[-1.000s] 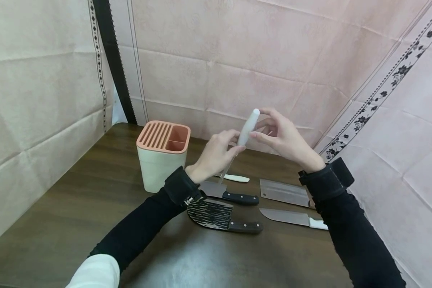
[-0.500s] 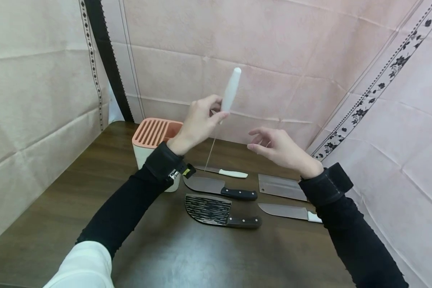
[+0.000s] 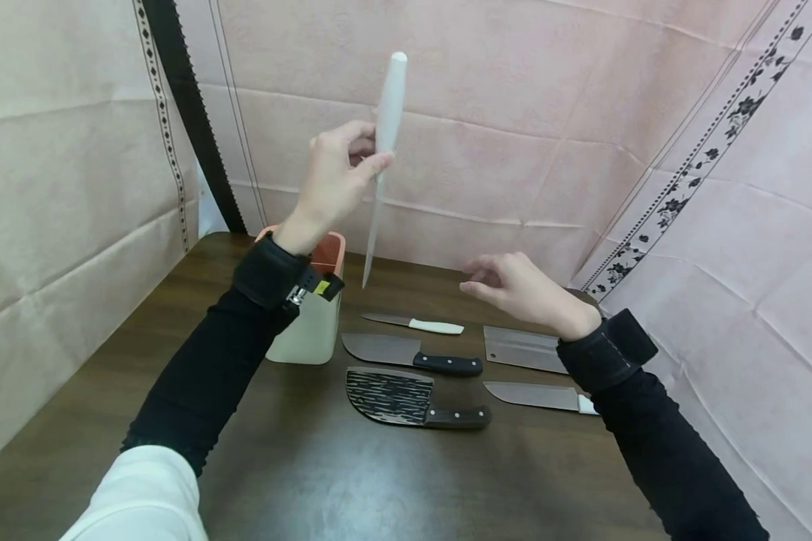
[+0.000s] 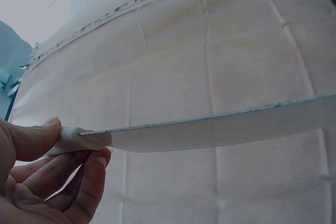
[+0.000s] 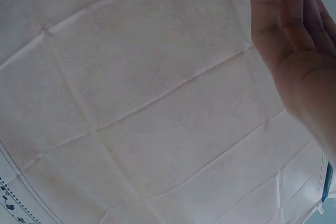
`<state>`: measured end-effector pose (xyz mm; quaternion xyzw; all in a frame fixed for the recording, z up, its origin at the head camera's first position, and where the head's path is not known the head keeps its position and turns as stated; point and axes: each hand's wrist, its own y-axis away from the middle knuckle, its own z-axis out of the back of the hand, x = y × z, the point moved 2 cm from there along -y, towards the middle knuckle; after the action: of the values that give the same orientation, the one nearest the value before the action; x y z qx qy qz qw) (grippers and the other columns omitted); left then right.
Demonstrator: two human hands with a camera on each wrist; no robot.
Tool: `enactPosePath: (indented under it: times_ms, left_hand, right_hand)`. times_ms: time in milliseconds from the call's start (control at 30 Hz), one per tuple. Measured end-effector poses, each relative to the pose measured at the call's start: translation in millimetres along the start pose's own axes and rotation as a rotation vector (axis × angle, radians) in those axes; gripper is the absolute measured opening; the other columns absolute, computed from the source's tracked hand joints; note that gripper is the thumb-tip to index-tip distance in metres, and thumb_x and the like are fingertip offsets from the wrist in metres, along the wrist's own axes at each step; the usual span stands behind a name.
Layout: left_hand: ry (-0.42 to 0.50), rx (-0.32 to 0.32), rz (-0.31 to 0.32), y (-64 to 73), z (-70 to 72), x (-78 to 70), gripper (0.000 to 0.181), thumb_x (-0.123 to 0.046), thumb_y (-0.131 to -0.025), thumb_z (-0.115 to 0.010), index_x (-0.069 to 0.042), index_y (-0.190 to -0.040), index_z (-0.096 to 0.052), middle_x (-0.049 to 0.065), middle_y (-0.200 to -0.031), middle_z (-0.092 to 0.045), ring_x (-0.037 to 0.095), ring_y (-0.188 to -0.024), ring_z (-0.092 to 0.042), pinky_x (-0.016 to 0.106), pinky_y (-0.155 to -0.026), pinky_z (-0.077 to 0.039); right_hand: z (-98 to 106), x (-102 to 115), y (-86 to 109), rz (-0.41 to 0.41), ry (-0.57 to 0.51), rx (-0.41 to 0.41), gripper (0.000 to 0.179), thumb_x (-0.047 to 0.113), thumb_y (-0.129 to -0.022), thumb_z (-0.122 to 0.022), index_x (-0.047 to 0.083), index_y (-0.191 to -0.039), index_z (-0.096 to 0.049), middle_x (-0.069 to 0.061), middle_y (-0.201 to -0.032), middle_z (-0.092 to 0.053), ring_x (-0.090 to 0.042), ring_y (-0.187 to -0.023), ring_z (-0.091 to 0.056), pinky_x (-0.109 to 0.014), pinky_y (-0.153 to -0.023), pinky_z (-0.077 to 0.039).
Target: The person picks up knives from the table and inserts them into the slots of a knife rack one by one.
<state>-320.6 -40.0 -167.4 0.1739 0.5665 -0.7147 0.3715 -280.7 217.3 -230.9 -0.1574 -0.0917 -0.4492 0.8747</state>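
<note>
My left hand (image 3: 334,173) pinches a white-handled knife (image 3: 392,98) near the bottom of its handle. The knife stands nearly upright in the air, handle up and blade tip down, right of and above the knife holder (image 3: 307,334). In the left wrist view, thumb and fingers grip the handle's end while the blade (image 4: 220,134) stretches to the right. My right hand (image 3: 517,293), empty with loosely curled fingers, hovers over the back of the table; the right wrist view shows part of that hand (image 5: 302,35). My left hand and wrist hide the holder's slotted top.
On the brown table (image 3: 352,481) lie a small white-handled knife (image 3: 436,327), a black-handled knife (image 3: 382,349), a dark-patterned cleaver (image 3: 389,396), a rectangular cleaver (image 3: 524,350) and another white-handled knife (image 3: 531,394). Pale cloth (image 3: 460,173) hangs behind.
My right hand has let go of the knife and moved slightly down. My left hand has carried the knife up and left, toward the holder, and the blade now hangs more upright.
</note>
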Motion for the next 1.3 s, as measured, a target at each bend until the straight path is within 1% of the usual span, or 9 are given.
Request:
enactPosePath:
  times_ms: [133,233,367,500,633,733,867,967,1300]
  left_hand:
    - [-0.024,-0.037,0.003,-5.5,14.0,-2.2,0.029,-0.006,-0.090,-0.066,0.004,-0.118,-0.063,0.019,-0.112,-0.071,0.024,-0.098,-0.069,0.030,-0.089,-0.055]
    - [-0.027,-0.052,0.013,-8.3,21.9,-4.1,0.030,-0.008,-0.090,-0.066,0.002,-0.118,-0.063,0.018,-0.113,-0.070,0.024,-0.101,-0.069,0.031,-0.091,-0.054]
    - [-0.028,-0.078,0.018,-10.9,31.4,-6.0,0.030,-0.009,-0.090,-0.067,0.000,-0.119,-0.063,0.017,-0.115,-0.070,0.023,-0.102,-0.070,0.029,-0.091,-0.054]
    - [-0.043,-0.117,0.005,-13.4,41.7,-6.6,0.029,-0.009,-0.090,-0.067,0.000,-0.117,-0.064,0.018,-0.113,-0.070,0.021,-0.099,-0.071,0.026,-0.089,-0.055]
    - [-0.097,-0.144,-0.002,-14.3,52.7,-5.7,0.029,-0.011,-0.091,-0.066,-0.001,-0.117,-0.065,0.016,-0.113,-0.071,0.014,-0.097,-0.071,0.024,-0.088,-0.054]
    - [-0.138,-0.156,-0.002,-13.2,59.5,-4.4,0.028,-0.013,-0.092,-0.066,-0.002,-0.118,-0.065,0.014,-0.113,-0.071,0.012,-0.096,-0.070,0.023,-0.089,-0.054]
    - [-0.165,-0.161,0.013,-10.8,65.9,-2.4,0.030,-0.016,-0.093,-0.064,-0.003,-0.119,-0.064,0.013,-0.115,-0.071,0.015,-0.102,-0.069,0.025,-0.092,-0.052]
    - [-0.177,-0.162,0.034,-9.4,70.1,-1.0,0.032,-0.018,-0.094,-0.063,-0.004,-0.122,-0.063,0.012,-0.118,-0.070,0.017,-0.107,-0.068,0.026,-0.096,-0.051]
    - [-0.207,-0.161,0.060,-6.8,75.2,6.0,0.031,-0.018,-0.094,-0.062,-0.004,-0.122,-0.063,0.012,-0.120,-0.069,0.019,-0.108,-0.068,0.028,-0.096,-0.052]
  right_hand:
    - [-1.4,-0.1,-0.5,0.001,0.005,0.001,0.028,0.019,-0.093,-0.064,-0.001,-0.112,-0.066,-0.009,-0.092,-0.075,-0.019,-0.085,-0.070,-0.039,-0.080,-0.054]
    - [-2.1,-0.6,-0.8,0.004,0.001,0.000,0.027,0.019,-0.093,-0.064,-0.001,-0.111,-0.066,-0.009,-0.093,-0.075,-0.019,-0.086,-0.070,-0.039,-0.080,-0.054]
    - [-3.8,-1.0,-1.8,-0.001,-0.003,0.003,0.025,0.020,-0.094,-0.063,0.001,-0.110,-0.067,-0.008,-0.093,-0.075,-0.017,-0.085,-0.070,-0.037,-0.079,-0.054]
    - [-5.6,-0.5,-3.2,-0.008,-0.003,0.015,0.025,0.020,-0.094,-0.063,0.002,-0.110,-0.067,-0.007,-0.092,-0.075,-0.015,-0.083,-0.069,-0.036,-0.078,-0.054]
    - [-7.7,-1.0,-4.0,0.006,-0.013,0.011,0.023,0.018,-0.094,-0.063,0.001,-0.108,-0.068,-0.007,-0.091,-0.074,-0.016,-0.081,-0.068,-0.035,-0.076,-0.054]
    - [-8.3,-2.6,-4.1,0.010,-0.014,-0.010,0.020,0.016,-0.094,-0.063,0.002,-0.106,-0.069,-0.006,-0.090,-0.074,-0.014,-0.078,-0.067,-0.031,-0.072,-0.052]
    - [-8.4,-4.7,-4.1,0.020,-0.002,-0.044,0.018,0.015,-0.093,-0.063,0.004,-0.104,-0.070,-0.004,-0.087,-0.074,-0.011,-0.074,-0.065,-0.026,-0.068,-0.050]
    - [-8.2,-5.3,-4.9,0.031,0.002,-0.060,0.017,0.015,-0.093,-0.063,0.003,-0.103,-0.070,-0.004,-0.085,-0.074,-0.011,-0.073,-0.065,-0.024,-0.066,-0.050]
    - [-5.1,-4.9,-4.5,0.051,-0.009,-0.132,0.014,0.012,-0.093,-0.063,0.004,-0.100,-0.071,-0.003,-0.080,-0.072,-0.011,-0.067,-0.062,-0.022,-0.062,-0.049]
